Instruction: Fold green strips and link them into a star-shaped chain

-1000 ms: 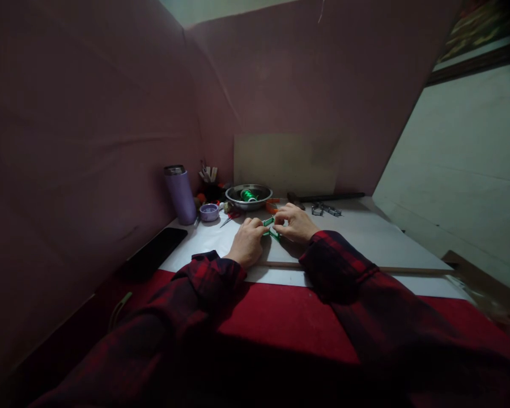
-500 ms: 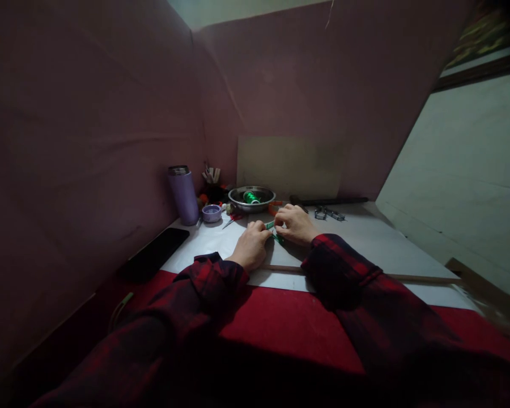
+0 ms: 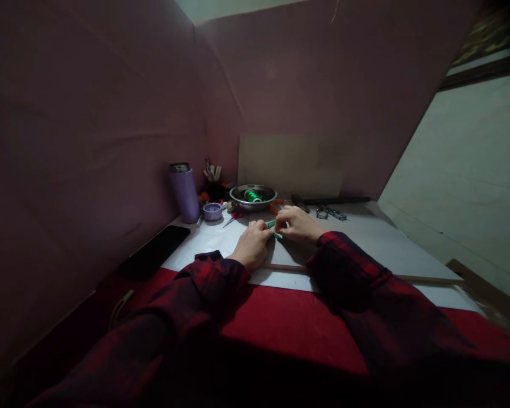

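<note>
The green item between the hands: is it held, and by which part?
The left hand holds the green item by its left side; the right hand is at its right side, its exact grip hidden.

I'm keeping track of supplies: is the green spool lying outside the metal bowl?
No, the green spool lies inside the metal bowl, with the bowl's rim all around it.

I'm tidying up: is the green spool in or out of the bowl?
In: the spool shows inside the bowl, ringed by its metal rim.
</note>
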The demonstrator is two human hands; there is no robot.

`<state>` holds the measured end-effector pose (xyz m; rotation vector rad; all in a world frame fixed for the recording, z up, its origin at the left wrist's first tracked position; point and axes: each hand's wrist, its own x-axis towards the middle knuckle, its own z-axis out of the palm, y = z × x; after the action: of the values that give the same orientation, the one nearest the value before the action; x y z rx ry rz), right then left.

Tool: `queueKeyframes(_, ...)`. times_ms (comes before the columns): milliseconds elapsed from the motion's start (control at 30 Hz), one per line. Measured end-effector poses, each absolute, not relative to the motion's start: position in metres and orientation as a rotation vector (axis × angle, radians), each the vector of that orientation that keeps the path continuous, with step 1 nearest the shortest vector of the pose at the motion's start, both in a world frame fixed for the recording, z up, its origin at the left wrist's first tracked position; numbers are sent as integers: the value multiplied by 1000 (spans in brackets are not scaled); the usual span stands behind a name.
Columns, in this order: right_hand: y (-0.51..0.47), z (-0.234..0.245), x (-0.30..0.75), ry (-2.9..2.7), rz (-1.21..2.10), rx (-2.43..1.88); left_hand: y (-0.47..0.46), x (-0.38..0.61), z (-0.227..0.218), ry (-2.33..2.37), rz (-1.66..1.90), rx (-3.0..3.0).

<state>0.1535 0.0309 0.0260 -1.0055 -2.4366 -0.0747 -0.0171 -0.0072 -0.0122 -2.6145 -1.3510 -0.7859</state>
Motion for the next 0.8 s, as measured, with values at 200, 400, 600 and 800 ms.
queueKeyframes(200, 31, 17, 165, -2379, -231, -859, -3, -17, -16, -1379, -851, -2600)
queueKeyframes(400, 32, 12, 167, -2367, -247, -781, -4, -17, -17, -1373, -888, -2585)
queueKeyframes(600, 32, 11, 166, -2389, -242, -787, -3, -17, -19, -1339, -930, -2585)
queueKeyframes(800, 31, 12, 168, -2393, -221, -800, -2, -17, -15, -1376, -1091, -2541)
